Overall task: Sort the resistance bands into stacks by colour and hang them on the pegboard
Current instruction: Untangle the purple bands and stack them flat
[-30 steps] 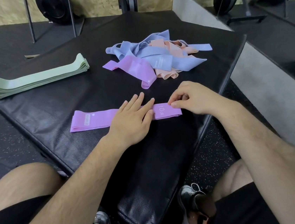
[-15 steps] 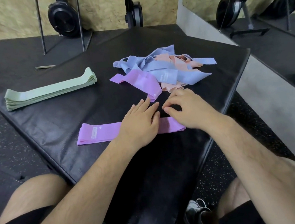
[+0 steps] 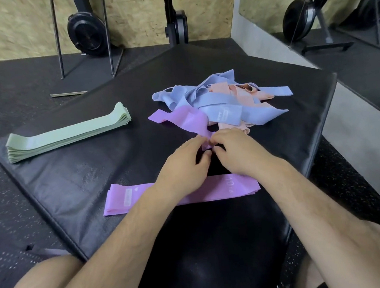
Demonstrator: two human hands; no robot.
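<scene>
Grip first: left hand and right hand side by side, fingers and thumbs curled, each grip clamped on near end of crumpled lilac elastic band. Soft, ribbon-flat fabric, bunched into a small fold between the two grips. From there, running wide and slack beyond the grip and to its left, far end lying beside a tangled heap.

In that heap, just beyond the grip: pale blue elastic bands, matte, looped and twisted, over creased peach elastic bands.

Directly behind the grip, under both wrists: flattened lilac elastic band, smooth, long and rectangular, folded ends, "10 LB" printed near right end, small pale label near left.

Well off to the left of the grip: neat stack of mint-green elastic bands, flat layers aligned, far end bowed slightly upward.

Under everything: black padded vinyl mat, faintly grained, seam along its edge. Around it, speckled black rubber floor; beyond, chipboard wall.

Half a second back: both hands down on the flattened lilac band. Now shifted forward off it onto the crumpled one; lettering uncovered; green stack and heap unmoved.
</scene>
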